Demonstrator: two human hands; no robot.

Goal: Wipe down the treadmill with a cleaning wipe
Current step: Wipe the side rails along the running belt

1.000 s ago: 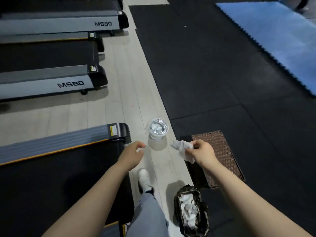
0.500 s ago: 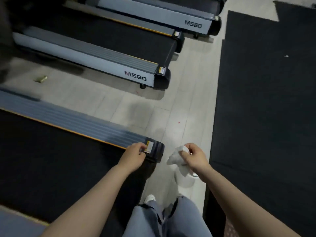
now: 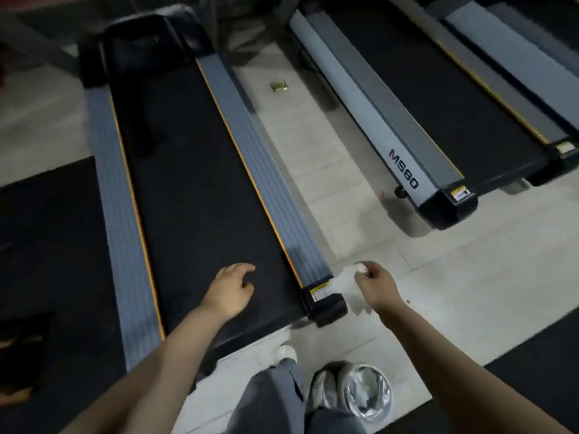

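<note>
On the far left, a dark floor mat (image 3: pixel 47 245) is lying beside the nearest treadmill (image 3: pixel 200 189), which is stretching away from the person across the pale tiled floor (image 3: pixel 344 214). Its black belt is running between two ribbed grey side rails edged with thin orange lines, and a black end cap with a small yellow label is closing off the near right corner. Over the near end of the belt, the left hand (image 3: pixel 230 292) is hovering with fingers loosely curled and spread, holding nothing; whether it is touching the belt cannot be told. Just right of the end cap, the right hand (image 3: pixel 374 285) is pinching a crumpled white cleaning wipe (image 3: pixel 343 281) between thumb and fingers, the wipe hanging down close against the corner of the right rail. Further back on the tiles, a small gold wrapper (image 3: pixel 279 86) is lying between the machines. To the right, a second treadmill (image 3: pixel 404 120) marked MS80 is standing parallel. Near the person's feet, a foil-lined container (image 3: pixel 366 391) is sitting on the floor.
</note>
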